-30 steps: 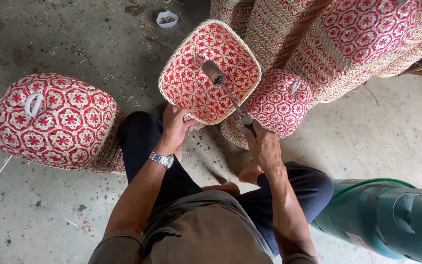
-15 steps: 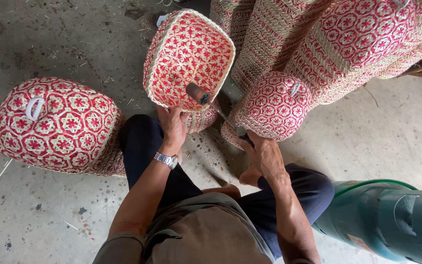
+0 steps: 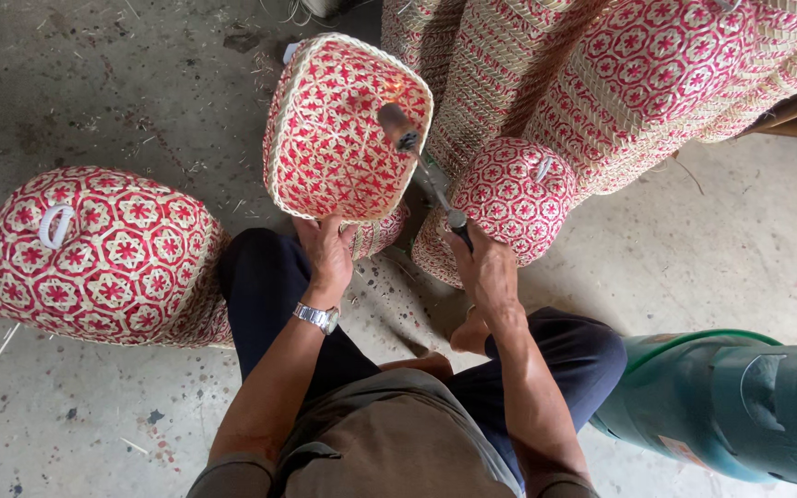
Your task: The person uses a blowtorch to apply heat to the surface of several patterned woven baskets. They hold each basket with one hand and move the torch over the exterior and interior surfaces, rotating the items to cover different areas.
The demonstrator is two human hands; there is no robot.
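My left hand (image 3: 327,247) grips the lower rim of a square red-and-cream woven basket lid (image 3: 339,129), held up with its hollow inside toward me. My right hand (image 3: 483,263) is closed on the handle of a thin metal torch tool (image 3: 422,164). Its tip reaches inside the lid near the upper right corner, where an orange glow shows. A steel wristwatch (image 3: 317,316) sits on my left wrist. I am crouched, with my knees under both arms.
A domed woven lid with a white loop handle (image 3: 103,254) lies at the left on the concrete floor. Another domed lid (image 3: 514,195) and a stack of tall woven baskets (image 3: 601,83) stand at the right. A green gas cylinder (image 3: 731,406) lies at the lower right.
The lid has shifted left and turned in my left hand, so the tool tip now sits at its upper right corner instead of its middle. My right hand has barely moved.
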